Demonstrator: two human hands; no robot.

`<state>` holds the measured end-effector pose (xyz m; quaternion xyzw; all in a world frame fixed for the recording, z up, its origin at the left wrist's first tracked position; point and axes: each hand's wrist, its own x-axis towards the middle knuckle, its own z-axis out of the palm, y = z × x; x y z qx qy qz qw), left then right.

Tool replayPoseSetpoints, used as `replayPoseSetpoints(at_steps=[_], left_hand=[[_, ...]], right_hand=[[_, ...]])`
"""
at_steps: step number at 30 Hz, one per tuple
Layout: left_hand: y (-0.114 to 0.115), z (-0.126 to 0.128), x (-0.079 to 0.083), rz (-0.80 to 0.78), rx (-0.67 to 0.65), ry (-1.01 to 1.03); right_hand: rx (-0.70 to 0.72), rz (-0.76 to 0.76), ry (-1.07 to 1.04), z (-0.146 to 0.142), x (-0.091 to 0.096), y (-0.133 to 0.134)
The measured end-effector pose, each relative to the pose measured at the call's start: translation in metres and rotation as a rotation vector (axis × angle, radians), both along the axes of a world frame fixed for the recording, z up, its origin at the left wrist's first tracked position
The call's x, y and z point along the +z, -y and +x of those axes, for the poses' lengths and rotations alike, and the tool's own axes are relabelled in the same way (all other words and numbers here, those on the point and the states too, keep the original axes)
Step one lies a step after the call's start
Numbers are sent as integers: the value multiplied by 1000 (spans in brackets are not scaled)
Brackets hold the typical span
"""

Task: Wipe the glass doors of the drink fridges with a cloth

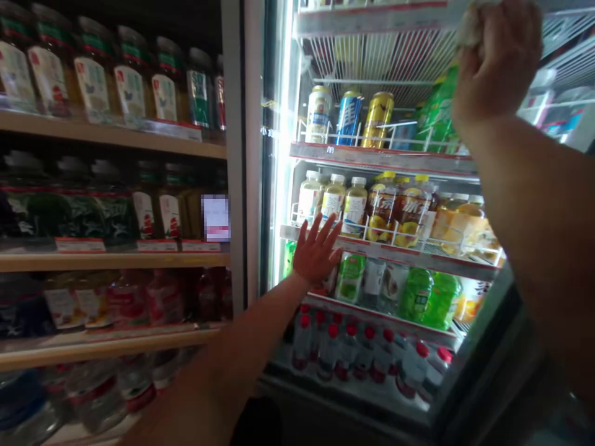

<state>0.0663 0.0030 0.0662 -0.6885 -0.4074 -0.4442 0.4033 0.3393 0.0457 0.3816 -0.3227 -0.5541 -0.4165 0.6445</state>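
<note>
High at the right, my right hand [504, 65] is closed around a pale, crumpled cloth [471, 28], in front of the upper shelves of a lit drinks fridge. My left hand [317, 253] has its fingers spread, palm toward the fridge, before the shelf edge [418, 251] that holds bottles. Whether it presses on glass or on the shelf edge I cannot tell. Just beyond its fingertips stand white-capped bottles [355, 204] and yellow-capped tea bottles [382, 207]. Green bottles [351, 279] sit on the shelf below, partly covered by my left hand.
Upright cans [348, 118] line a higher fridge shelf, and red-capped water bottles [351, 347] fill the bottom. A dark fridge frame [483, 347] runs down the right. On the left, wooden shelves [116, 260] carry rows of bottles [132, 80], with a grey post [236, 155] between.
</note>
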Motion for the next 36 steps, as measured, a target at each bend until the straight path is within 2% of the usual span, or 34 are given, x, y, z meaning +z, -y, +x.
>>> replayPoseSetpoints(at_steps=[2, 3, 7, 14, 17, 20, 22, 24, 27, 29, 31, 33, 36], left_hand=[[0, -1, 0, 17, 39, -14], [0, -1, 0, 27, 56, -21], [-1, -4, 0, 86, 104, -68], [-2, -4, 1, 111, 136, -89], [2, -3, 1, 113, 148, -96], [11, -14, 12, 113, 164, -149], [19, -31, 33, 129, 193, -253], [25, -50, 70, 159, 246, -349], [25, -68, 146, 190, 332, -300], [19, -67, 199, 195, 339, -193], [11, -56, 241, 236, 341, -89], [2, -40, 269, 229, 371, 12], [-8, -20, 286, 139, 375, 51]], right_hand=[[24, -167, 28, -5, -7, 9], [45, -204, 27, -8, -11, 14], [100, -162, 47, -14, -20, 24], [159, -131, 58, -14, -9, 11], [230, -111, 55, -15, -10, 11], [302, -88, 66, -15, -13, 12], [314, -95, 76, -14, -15, 12], [318, -105, 84, -13, -15, 12], [325, -89, 110, -13, -16, 10], [303, -81, 133, -13, -17, 10], [263, -58, 125, -13, -20, 10], [223, -44, 99, -12, -23, 11], [186, -66, 91, -12, -28, 16]])
